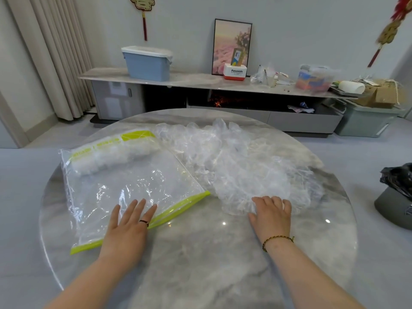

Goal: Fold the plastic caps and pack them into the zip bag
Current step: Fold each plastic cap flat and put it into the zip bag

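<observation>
A clear zip bag (133,188) with a lime-green zip strip lies flat on the left half of the round marble table (200,264). Folded white caps (116,155) fill its far end. My left hand (128,226) rests flat on the bag's near edge, fingers straight across the zip strip. A loose heap of clear plastic caps (240,166) spreads over the table's right half. My right hand (270,215) lies on the near edge of that heap, its fingers bent into the plastic; whether they pinch a cap is unclear.
Beyond the table stands a low TV cabinet (200,83) with a blue lidded bin (147,63), a framed picture (231,46) and clutter. A black bag on a grey stool (396,197) sits at the right, and curtains (55,59) hang at the left.
</observation>
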The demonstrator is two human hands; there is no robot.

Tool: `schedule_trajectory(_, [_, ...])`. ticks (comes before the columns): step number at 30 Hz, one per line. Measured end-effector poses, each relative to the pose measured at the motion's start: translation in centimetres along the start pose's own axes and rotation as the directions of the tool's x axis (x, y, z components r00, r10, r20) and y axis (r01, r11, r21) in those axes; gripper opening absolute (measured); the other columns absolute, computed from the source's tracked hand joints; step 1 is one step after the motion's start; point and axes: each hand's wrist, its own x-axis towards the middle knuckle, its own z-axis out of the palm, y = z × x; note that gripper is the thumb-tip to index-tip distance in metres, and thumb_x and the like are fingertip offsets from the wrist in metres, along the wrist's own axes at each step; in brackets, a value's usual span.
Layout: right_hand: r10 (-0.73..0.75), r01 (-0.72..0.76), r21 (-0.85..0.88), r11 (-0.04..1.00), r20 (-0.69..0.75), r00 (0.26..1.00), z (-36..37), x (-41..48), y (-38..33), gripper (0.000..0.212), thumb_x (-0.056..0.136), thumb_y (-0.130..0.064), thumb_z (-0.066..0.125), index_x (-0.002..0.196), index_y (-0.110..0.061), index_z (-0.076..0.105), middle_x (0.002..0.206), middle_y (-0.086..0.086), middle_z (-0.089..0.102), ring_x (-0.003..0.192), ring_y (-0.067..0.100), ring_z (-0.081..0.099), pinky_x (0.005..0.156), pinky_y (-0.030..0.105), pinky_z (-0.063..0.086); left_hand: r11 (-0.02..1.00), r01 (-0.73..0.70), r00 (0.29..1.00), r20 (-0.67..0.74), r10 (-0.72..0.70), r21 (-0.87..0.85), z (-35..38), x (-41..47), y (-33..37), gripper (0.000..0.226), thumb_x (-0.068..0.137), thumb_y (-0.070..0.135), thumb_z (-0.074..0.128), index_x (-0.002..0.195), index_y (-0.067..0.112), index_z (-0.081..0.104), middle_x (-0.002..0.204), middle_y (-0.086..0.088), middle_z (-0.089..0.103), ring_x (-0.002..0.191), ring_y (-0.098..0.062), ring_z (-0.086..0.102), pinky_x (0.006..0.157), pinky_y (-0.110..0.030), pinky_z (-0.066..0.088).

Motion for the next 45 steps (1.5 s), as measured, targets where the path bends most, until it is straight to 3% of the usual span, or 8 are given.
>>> schedule_trajectory(4, [0.015, -0.014, 0.007, 1.000, -0.079, 0.997, -0.6, 0.8, -0.5, 0.033, 0.098, -0.036, 0.034, 0.127, -0.030, 0.049, 0.124, -0.009, 0.049, 0.118, 0.015, 0.036, 0.085, 0.027, 0.008, 1.000, -0.003, 1.000, 0.004, 0.003, -0.006, 0.5, -0.1, -0.1, 0.078, 0.019, 0.003, 0.089, 0.096, 0.005, 0.073, 0.097, -0.017, 0.070, 0.087, -0.034, 0.069, 0.113, -0.029, -0.007])
schedule_trajectory(15, [-0.116, 0.116, 0.051, 0.992, -0.012, 0.993, 0.6, 1.9, -5.0, 0.062, 0.089, -0.044, 0.050, 0.140, -0.016, 0.028, 0.152, 0.001, 0.016, 0.138, 0.020, 0.014, 0.098, 0.033, -0.001, 0.994, -0.057, 0.998, -0.027, 0.055, -0.093, 0.6, -1.0, 1.2, 0.049, 0.071, 0.027, 0.035, 0.102, 0.011, 0.069, 0.104, -0.013, 0.069, 0.103, -0.028, 0.061, 0.114, -0.031, -0.004])
schedule_trajectory(20, [-0.109, 0.133, 0.064, 0.989, -0.294, 0.950, 2.2, 3.2, -5.5, 0.033, 0.040, -0.021, 0.089, 0.064, -0.015, 0.068, 0.087, 0.004, 0.069, 0.084, 0.026, 0.064, 0.076, 0.034, 0.027, 0.984, -0.045, 0.998, -0.051, 0.037, -0.170, 0.8, -1.2, 0.9, 0.041, 0.085, 0.037, 0.031, 0.117, 0.017, 0.046, 0.109, -0.012, 0.068, 0.110, -0.019, 0.041, 0.114, -0.031, -0.005])
schedule_trajectory(22, [-0.112, 0.158, 0.089, 0.983, -0.386, 0.916, 2.5, 3.4, -4.9, 0.012, 0.062, -0.023, 0.070, 0.052, -0.021, 0.064, 0.081, -0.002, 0.071, 0.085, 0.024, 0.061, 0.075, 0.031, 0.027, 0.984, -0.040, 0.999, -0.025, 0.036, -0.172, 0.8, -0.9, 0.9, 0.048, 0.077, 0.041, 0.034, 0.118, 0.019, 0.043, 0.110, -0.010, 0.068, 0.111, -0.018, 0.041, 0.113, -0.030, -0.003])
schedule_trajectory(24, [-0.115, 0.191, 0.145, 0.971, -0.417, 0.902, 2.1, 2.9, -4.6, 0.031, 0.075, -0.027, 0.045, 0.053, -0.023, 0.066, 0.084, -0.002, 0.072, 0.090, 0.021, 0.058, 0.078, 0.030, 0.028, 0.984, -0.047, 0.999, -0.017, 0.044, -0.173, 0.6, -0.5, 1.1, 0.054, 0.071, 0.043, 0.035, 0.119, 0.019, 0.043, 0.112, -0.010, 0.067, 0.111, -0.017, 0.041, 0.112, -0.031, 0.002])
schedule_trajectory(34, [-0.582, 0.740, 0.370, 0.562, -0.458, 0.672, 2.5, -5.5, -4.9, 0.043, 0.099, -0.034, 0.032, 0.085, -0.020, 0.071, 0.090, -0.006, 0.071, 0.089, 0.007, 0.053, 0.086, 0.019, 0.039, 0.915, -0.219, 0.975, -0.041, 0.218, -0.339, -2.4, -0.4, 2.9, 0.095, 0.064, 0.044, 0.055, 0.147, 0.024, 0.013, 0.133, -0.006, 0.040, 0.118, -0.018, 0.040, 0.112, -0.028, 0.006])
schedule_trajectory(39, [-0.674, 0.782, 0.452, 0.429, -0.416, 0.610, 1.9, -9.6, -4.4, 0.010, 0.088, -0.031, 0.048, 0.096, -0.029, 0.053, 0.092, -0.008, 0.070, 0.091, 0.003, 0.055, 0.082, 0.015, 0.042, 0.844, -0.469, 0.871, 0.022, 0.490, -0.260, -2.6, -1.8, 4.1, 0.073, 0.013, 0.025, 0.083, 0.085, 0.026, 0.073, 0.104, 0.001, 0.070, 0.110, -0.020, 0.054, 0.107, -0.031, 0.010])
schedule_trajectory(45, [-0.688, 0.712, 0.128, 0.690, -0.191, 0.701, 1.1, -11.4, -2.3, 0.048, 0.053, -0.056, 0.042, 0.095, -0.034, 0.038, 0.089, -0.021, 0.060, 0.092, -0.001, 0.043, 0.087, 0.012, 0.039, 0.787, -0.480, 0.834, 0.077, 0.546, -0.388, -4.1, -2.5, 3.6, 0.039, 0.011, 0.027, 0.078, 0.049, 0.032, 0.069, 0.071, 0.022, 0.067, 0.071, 0.002, 0.068, 0.086, -0.018, 0.033])
